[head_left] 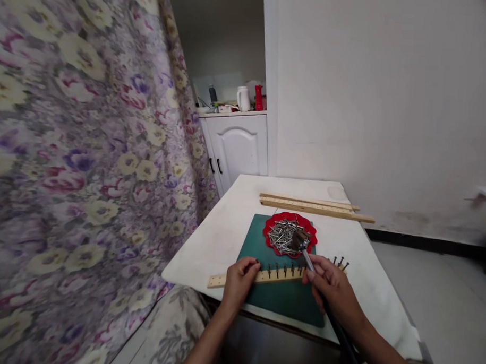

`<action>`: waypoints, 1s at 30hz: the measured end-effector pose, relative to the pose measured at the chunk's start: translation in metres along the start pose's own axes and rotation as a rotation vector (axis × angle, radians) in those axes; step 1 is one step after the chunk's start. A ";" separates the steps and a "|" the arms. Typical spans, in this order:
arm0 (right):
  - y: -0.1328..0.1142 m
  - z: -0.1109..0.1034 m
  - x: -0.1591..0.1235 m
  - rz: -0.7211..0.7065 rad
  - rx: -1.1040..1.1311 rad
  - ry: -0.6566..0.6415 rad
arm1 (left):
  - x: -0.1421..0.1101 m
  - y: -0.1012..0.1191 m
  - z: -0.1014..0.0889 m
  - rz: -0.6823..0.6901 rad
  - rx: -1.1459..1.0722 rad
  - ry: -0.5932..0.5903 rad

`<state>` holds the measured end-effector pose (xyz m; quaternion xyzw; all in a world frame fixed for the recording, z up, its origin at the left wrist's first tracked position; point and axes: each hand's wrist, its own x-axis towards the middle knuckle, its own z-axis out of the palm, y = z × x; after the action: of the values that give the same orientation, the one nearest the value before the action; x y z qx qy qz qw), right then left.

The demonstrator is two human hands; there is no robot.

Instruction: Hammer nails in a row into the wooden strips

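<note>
- Your hammer, lower right: shiny metal shaft, matt black grip.
- Your strip, lower centre: smooth pale wood.
- Loose nails, right of centre: bright metal.
- Their dish: glossy plastic.
- Your mat: matt, smooth.
- Curtain, left: cloth.

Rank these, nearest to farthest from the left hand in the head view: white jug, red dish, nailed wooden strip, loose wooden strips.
1. Nailed wooden strip: at the left hand.
2. Red dish: beyond, rightward.
3. Loose wooden strips: table's far side, right.
4. White jug: back shelf.
</note>
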<state>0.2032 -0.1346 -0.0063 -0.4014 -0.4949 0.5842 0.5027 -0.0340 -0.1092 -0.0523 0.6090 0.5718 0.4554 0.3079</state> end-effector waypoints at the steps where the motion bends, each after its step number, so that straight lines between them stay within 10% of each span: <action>1: 0.000 0.001 0.000 0.002 -0.001 0.000 | -0.001 0.000 0.002 0.019 0.038 0.019; 30: 0.016 0.054 -0.007 0.118 0.009 -0.254 | -0.004 -0.006 0.004 0.155 0.155 -0.021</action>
<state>0.1493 -0.1508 -0.0119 -0.3502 -0.5276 0.6610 0.4027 -0.0325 -0.1120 -0.0599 0.6781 0.5534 0.4258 0.2296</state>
